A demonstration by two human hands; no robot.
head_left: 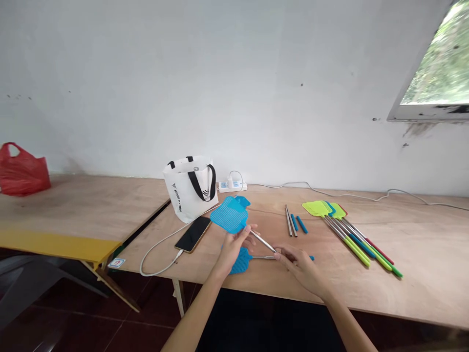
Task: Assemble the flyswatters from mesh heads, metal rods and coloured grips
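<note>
My left hand [234, 247] pinches the thin metal rod [262, 241] of a blue fly swatter whose flat head [229, 215] is raised toward the white bag. My right hand [298, 264] grips the rod's other end near the table's front edge. A second blue swatter head [241, 261] lies flat under my left hand, its rod running right beneath my fingers.
A phone [193, 233] on a white cable lies left of my hands. A white tote bag [189, 188] and a power strip [232, 185] stand behind. Loose rods and blue grips [294, 222] lie ahead, finished green and blue swatters [351, 232] at right. A red bag [22, 171] sits far left.
</note>
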